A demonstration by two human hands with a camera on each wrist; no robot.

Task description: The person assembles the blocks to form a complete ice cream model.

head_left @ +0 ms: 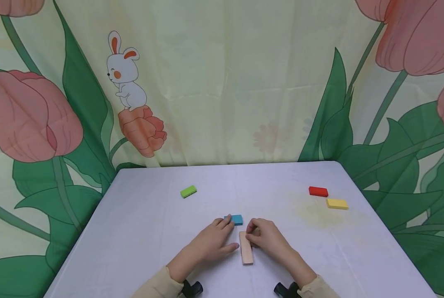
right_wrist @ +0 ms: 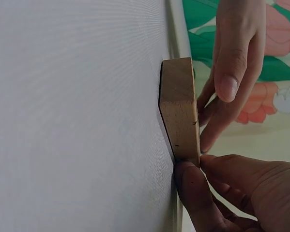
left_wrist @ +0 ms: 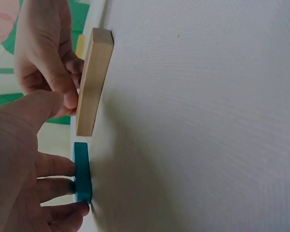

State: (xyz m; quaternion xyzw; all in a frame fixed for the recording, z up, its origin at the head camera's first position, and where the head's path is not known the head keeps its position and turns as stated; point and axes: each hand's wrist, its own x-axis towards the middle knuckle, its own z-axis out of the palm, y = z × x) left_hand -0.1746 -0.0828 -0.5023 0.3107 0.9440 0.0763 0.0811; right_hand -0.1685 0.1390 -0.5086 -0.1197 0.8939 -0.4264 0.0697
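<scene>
A plain wooden block (head_left: 246,253) lies flat on the table, its long side running away from me. My right hand (head_left: 269,239) has its thumb and curled fingers at the block's right edge near the far end, holding it there. Just beyond the wooden block lies a blue block (head_left: 237,219). My left hand (head_left: 213,239) reaches over from the left with its fingers extended, and the fingertips touch the blue block (left_wrist: 83,171). The left thumb points toward the wooden block (right_wrist: 180,116), apart from the right fingers in the head view.
On the white-covered table (head_left: 140,231), a green block (head_left: 188,191) lies at the back left. A red block (head_left: 318,191) and a yellow block (head_left: 337,204) lie close together at the back right. Behind the table hangs a patterned curtain (head_left: 222,82).
</scene>
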